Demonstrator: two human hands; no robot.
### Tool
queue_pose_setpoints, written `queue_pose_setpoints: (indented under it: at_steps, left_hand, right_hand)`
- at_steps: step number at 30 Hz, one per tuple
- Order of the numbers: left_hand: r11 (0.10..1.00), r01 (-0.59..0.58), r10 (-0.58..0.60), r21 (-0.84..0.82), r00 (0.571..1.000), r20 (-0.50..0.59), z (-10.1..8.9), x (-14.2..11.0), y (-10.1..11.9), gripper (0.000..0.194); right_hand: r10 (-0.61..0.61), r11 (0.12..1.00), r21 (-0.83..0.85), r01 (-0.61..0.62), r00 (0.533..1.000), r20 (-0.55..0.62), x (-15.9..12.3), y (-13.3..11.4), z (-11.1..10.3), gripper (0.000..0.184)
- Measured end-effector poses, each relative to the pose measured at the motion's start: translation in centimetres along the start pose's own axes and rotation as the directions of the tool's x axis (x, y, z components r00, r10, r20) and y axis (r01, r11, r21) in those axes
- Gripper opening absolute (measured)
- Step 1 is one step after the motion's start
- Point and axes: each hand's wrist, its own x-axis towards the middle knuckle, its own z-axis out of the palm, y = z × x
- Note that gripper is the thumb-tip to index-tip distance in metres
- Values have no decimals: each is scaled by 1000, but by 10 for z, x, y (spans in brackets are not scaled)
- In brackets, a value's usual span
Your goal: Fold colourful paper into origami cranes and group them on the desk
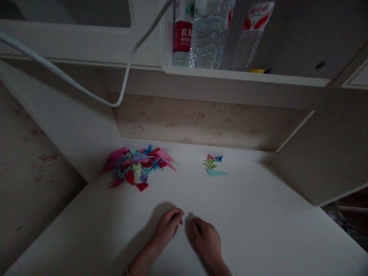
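paper pieces (pixel 138 158) lie beyond the left hand (pixel 169 223) and the right hand (pixel 207 237) (both loosely clenched).

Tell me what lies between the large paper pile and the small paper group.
The head view shows only bare white tabletop between the large paper pile and small paper group.

Your view is dim and greyish, darkest toward the upper corners. Soft light seems to reach the white tabletop (pixel 267 214) from the right, since your left hand (pixel 169 222) and right hand (pixel 207 238) cast blurry-edged shadows on their left. At upper right, the shelf recess (pixel 296 34) sinks into gloom; clear bottles (pixel 204 43) carry faint glints. Wide-angle stretch splays the side panels outward. Small folded papers (pixel 140 161) look slightly soft.
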Motion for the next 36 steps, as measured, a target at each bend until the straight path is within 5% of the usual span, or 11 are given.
queue_pose_setpoints:
  at_steps: [3, 7, 36]
  left_hand:
    - [991, -72, 78, 115, 996, -47, 4, -2, 0, 31]
    - [954, -195, 209, 227, 977, -39, 8, -11, 0, 31]
    - [978, -139, 145, 154, 989, -28, 2, -15, -1, 36]
  right_hand:
    - [-127, 991, 56, 125, 992, 29, -5, -10, 11, 31]
    - [-146, 986, 96, 140, 988, 59, -6, -7, 16, 29]
    - [-231, 970, 86, 228, 973, 23, -8, 1, 19, 31]
